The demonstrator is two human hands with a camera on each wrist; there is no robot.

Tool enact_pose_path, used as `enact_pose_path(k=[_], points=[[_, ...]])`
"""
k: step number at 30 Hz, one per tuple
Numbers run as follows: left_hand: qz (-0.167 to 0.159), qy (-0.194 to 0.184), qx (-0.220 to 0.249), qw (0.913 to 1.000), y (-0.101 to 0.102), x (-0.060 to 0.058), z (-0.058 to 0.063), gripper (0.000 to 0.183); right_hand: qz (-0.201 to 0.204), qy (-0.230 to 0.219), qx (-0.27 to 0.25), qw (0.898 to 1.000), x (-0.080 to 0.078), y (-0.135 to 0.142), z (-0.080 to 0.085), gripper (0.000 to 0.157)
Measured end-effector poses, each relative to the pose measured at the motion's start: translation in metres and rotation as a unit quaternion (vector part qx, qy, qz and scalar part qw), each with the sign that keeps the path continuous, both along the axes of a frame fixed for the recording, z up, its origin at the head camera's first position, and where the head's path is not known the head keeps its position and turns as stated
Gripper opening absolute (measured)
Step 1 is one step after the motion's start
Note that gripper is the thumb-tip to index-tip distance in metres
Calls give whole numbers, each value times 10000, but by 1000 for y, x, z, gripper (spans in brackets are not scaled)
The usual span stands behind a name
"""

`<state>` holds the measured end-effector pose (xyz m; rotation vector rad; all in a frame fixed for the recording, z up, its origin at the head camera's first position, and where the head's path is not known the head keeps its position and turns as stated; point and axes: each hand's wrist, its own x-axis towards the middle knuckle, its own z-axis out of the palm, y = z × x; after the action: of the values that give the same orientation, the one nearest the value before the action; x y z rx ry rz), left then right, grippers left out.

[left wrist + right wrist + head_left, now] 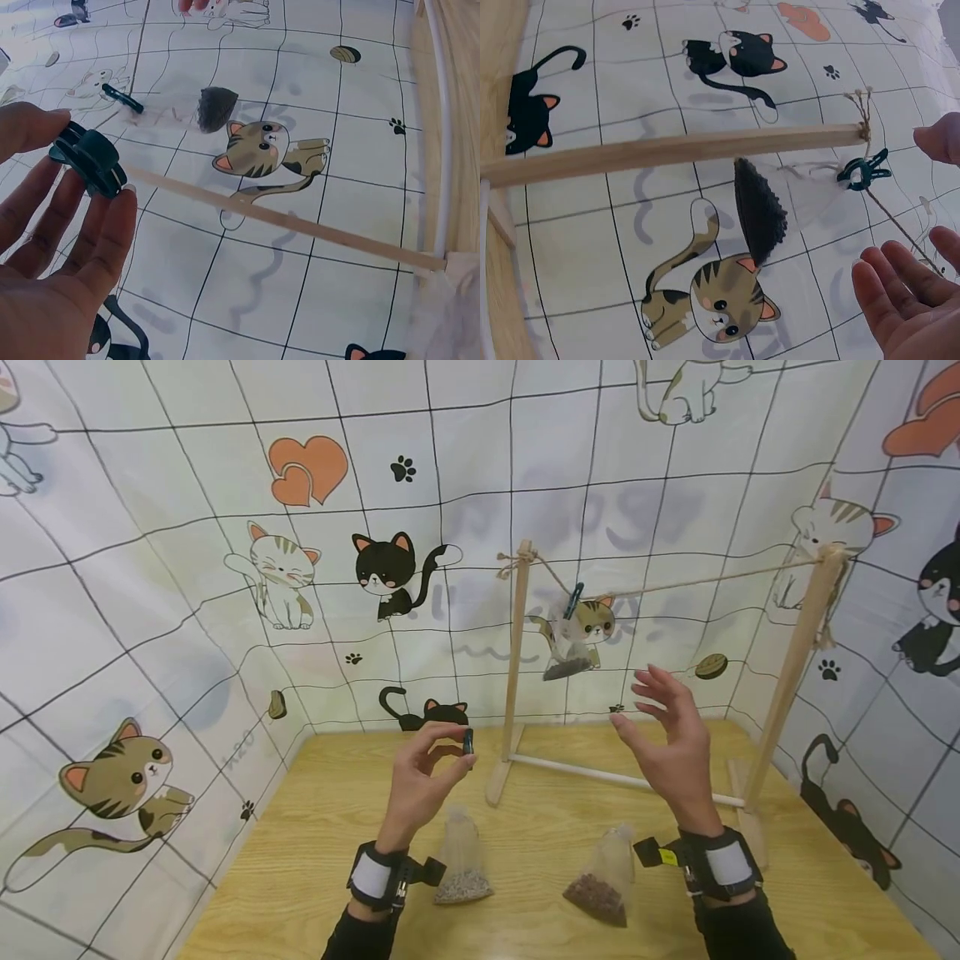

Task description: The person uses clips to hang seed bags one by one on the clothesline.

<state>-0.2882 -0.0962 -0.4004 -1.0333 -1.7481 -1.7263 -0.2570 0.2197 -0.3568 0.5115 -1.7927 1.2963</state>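
Head view: left hand (426, 781) pinching a dark green clip (468, 742)
Clip held above the counter (315, 827); right hand (678, 760), fingers apart, near a dark-filled bag (567, 669) hanging from the rope (697, 582). A pale-filled bag (462, 885) and brown-filled bag (600, 893) lie below.

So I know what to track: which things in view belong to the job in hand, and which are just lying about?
Likely part of the job:
green clip in the left hand
rope on the wooden stand
dark-filled bag, hanging by a second clip
pale-filled bag
brown-filled bag

Just surroundings:
table
cat-print backdrop
left wrist strap
right wrist strap
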Motion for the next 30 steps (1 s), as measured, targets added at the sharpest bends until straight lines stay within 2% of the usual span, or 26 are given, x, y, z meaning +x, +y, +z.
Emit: enact_pose_path(k=[3, 8, 14, 18, 22, 26, 30], points=[[-119, 107, 45, 9999, 9, 1, 1, 36, 346, -282, 61, 9990, 7, -14, 7, 69], [-395, 378, 90, 9985, 23, 1, 0, 38, 896, -604, 347, 9935, 8, -31, 7, 60], [-615, 508, 29, 9968, 38, 4, 0, 36, 1495, -1042, 818, 9798, 4, -46, -2, 54], [-637, 599, -44, 9962, 43, 5, 0, 35, 1905, -1436, 882, 9671, 7, -56, -4, 50], [-661, 785, -79, 9947, 47, 9, 5, 35, 2187, -1716, 786, 9574, 4, -61, -13, 50], [-694, 925, -167, 9931, 51, 17, 14, 33, 2339, -1816, 710, 9525, -5, -61, -28, 50], [-655, 909, -371, 9930, 53, 24, 20, 32, 2438, -1779, 687, 9509, -7, -62, -35, 48]])
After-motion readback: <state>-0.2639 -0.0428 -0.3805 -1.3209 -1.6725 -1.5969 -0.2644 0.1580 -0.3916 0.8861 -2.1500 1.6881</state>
